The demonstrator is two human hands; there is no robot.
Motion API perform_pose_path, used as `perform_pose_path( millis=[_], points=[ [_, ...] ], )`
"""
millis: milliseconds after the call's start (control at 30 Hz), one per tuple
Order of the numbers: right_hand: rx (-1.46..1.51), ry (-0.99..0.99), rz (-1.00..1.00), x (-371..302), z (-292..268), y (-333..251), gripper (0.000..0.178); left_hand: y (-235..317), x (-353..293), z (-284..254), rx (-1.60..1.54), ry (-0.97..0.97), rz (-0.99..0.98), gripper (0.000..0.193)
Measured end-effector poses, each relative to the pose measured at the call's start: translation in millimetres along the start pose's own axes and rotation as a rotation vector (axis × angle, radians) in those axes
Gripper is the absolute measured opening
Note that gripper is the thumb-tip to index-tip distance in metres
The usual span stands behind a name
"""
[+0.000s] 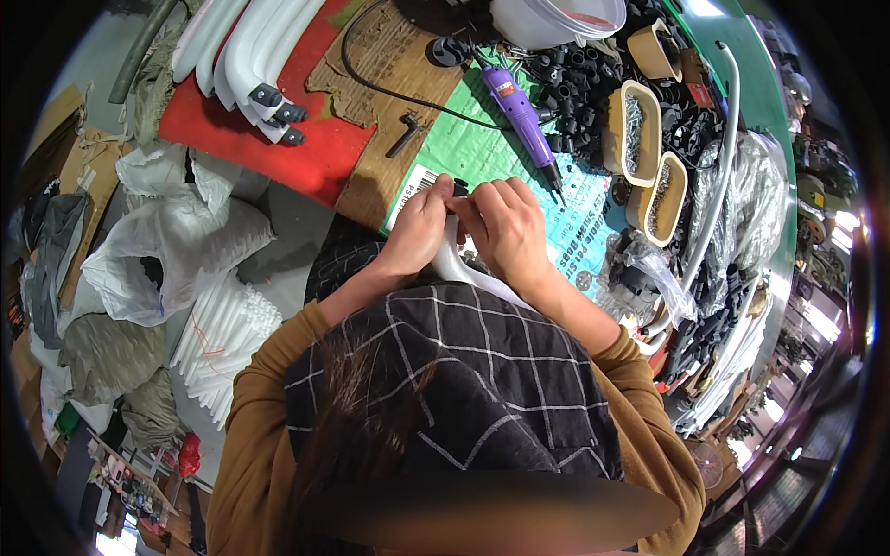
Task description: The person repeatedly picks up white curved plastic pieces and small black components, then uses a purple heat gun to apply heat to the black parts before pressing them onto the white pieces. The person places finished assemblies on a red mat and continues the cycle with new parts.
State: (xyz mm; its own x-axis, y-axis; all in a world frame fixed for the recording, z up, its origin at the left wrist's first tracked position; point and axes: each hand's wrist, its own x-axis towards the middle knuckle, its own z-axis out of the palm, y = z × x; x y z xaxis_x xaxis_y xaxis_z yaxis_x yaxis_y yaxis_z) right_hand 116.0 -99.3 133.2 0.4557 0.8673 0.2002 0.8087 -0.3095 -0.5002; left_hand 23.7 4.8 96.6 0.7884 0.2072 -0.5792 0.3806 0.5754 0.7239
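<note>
Small assembly workshop. Workbench [371, 176] crowded edge to edge: purple electric screwdriver [521, 109] near its middle, tubs of screws [633, 132] and heaps of black plastic fittings [579, 102] toward its right edge, curved white plastic parts [243, 51] stacked at its far left corner. Stuffed sacks [167, 250] lie beside the bench.

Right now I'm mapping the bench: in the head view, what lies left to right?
White sacks → left hand → right hand → purple power tool → tan trays of screws → clear plastic bag.
</note>
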Motion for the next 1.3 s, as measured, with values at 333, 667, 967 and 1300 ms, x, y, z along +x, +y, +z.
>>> perform_pose_path(
  millis=[333, 667, 967, 1300],
  points=[
    [0.149, 0.021, 0.016, -1, -5, 4, 0.017, -1, -1, 0, -0.097, 0.023, -0.037, 0.047],
    [0.154, -0.002, -0.023, -1, -1, 4, 0.015, 0, -2, -1, -0.037, 0.011, -0.028, 0.047],
    [0.185, 0.000, -0.060, 3, -1, 6, 0.015, 0, 0, -1, -0.093, 0.023, -0.060, 0.047],
    [0.182, 0.003, 0.217, -8, -13, 29, 0.029, -2, -4, -2, 0.015, -0.044, 0.160, 0.035]
  ],
)
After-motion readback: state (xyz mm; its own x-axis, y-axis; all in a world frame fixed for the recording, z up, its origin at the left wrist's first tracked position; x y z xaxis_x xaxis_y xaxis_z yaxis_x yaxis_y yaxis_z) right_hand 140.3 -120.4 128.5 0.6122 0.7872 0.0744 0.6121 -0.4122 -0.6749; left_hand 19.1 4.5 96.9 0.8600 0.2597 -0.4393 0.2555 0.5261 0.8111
